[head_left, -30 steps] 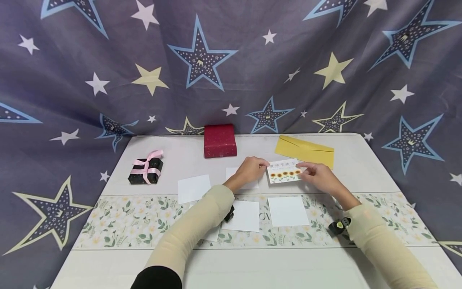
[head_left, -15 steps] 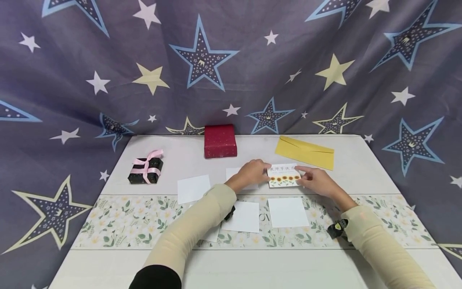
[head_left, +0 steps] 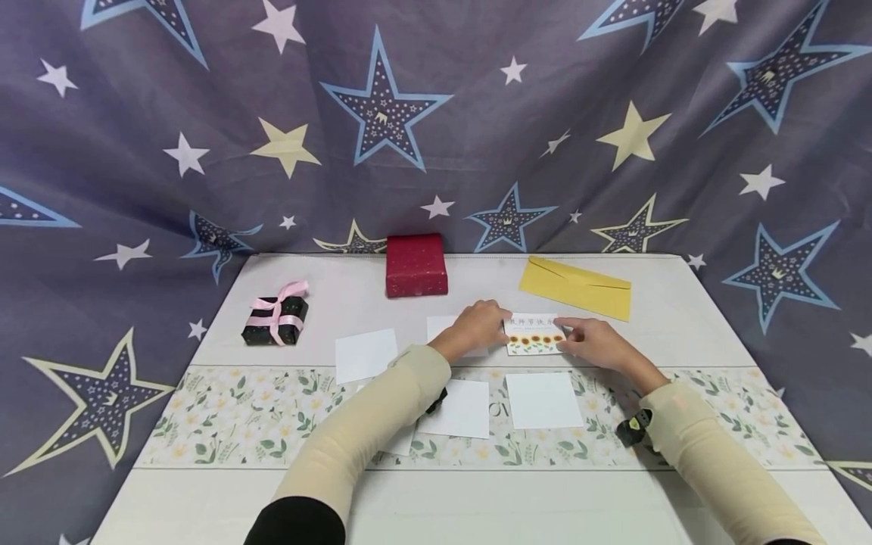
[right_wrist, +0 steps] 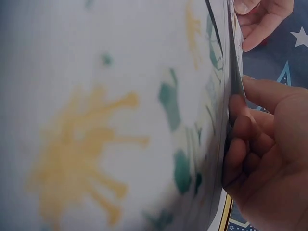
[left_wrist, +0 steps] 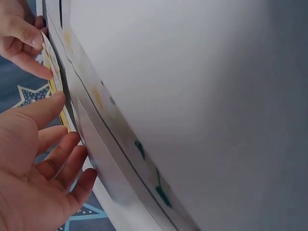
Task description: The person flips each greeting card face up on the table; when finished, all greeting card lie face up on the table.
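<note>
With the left hand (head_left: 477, 328) and right hand (head_left: 598, 344) pinching its opposite edges, the card (head_left: 534, 334) was just on the near side of the envelope (head_left: 577, 289), and seemingly risked bowing from inward squeezing or skewing from one hand's early release.

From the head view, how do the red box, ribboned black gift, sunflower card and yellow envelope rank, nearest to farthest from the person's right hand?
From the right hand:
1. Sunflower card, held at its right side.
2. Yellow envelope, just beyond the card.
3. Red box, left of the envelope.
4. Ribboned black gift, farthest left of the four.
</note>
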`<action>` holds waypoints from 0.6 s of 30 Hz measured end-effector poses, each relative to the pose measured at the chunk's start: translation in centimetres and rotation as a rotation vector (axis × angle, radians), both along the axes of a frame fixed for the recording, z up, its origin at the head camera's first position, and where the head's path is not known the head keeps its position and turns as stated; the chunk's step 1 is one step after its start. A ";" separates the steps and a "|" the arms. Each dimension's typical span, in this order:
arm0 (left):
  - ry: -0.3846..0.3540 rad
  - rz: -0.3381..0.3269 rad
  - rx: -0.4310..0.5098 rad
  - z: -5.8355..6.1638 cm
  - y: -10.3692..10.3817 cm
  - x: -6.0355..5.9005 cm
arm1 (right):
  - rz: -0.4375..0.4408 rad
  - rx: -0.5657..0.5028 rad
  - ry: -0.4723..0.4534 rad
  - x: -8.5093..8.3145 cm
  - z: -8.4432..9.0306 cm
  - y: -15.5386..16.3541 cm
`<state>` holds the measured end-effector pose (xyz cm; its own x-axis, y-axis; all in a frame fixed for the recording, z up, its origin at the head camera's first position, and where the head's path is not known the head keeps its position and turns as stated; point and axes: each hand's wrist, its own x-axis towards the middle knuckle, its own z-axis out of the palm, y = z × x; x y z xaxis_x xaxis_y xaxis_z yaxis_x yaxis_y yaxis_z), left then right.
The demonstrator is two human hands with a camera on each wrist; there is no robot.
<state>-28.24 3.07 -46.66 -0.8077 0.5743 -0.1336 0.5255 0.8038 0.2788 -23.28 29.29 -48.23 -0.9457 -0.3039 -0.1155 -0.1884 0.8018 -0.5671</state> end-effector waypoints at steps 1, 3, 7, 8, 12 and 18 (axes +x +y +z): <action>0.001 0.003 -0.004 0.0 0.1 0.0 | -0.003 0.005 -0.001 0.0 0.0 0.0; 0.006 0.006 -0.016 0.0 0.1 0.0 | -0.011 0.019 0.000 -0.1 0.0 -0.1; 0.031 -0.003 -0.061 0.0 0.3 0.1 | -0.008 0.043 -0.001 -0.2 0.1 -0.3; 0.039 -0.010 -0.079 0.1 0.3 0.1 | -0.011 0.050 -0.004 -0.2 0.1 -0.3; 0.061 -0.032 -0.132 0.2 0.4 0.3 | -0.016 0.062 -0.014 -0.2 0.0 -0.2; 0.067 -0.035 -0.144 0.2 0.5 0.4 | -0.006 0.045 -0.012 0.0 -0.2 0.0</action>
<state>-27.86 3.54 -46.46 -0.7973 0.5812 -0.1626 0.5676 0.8137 0.1252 -23.30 29.28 -48.45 -0.9458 -0.2928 -0.1403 -0.1773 0.8278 -0.5323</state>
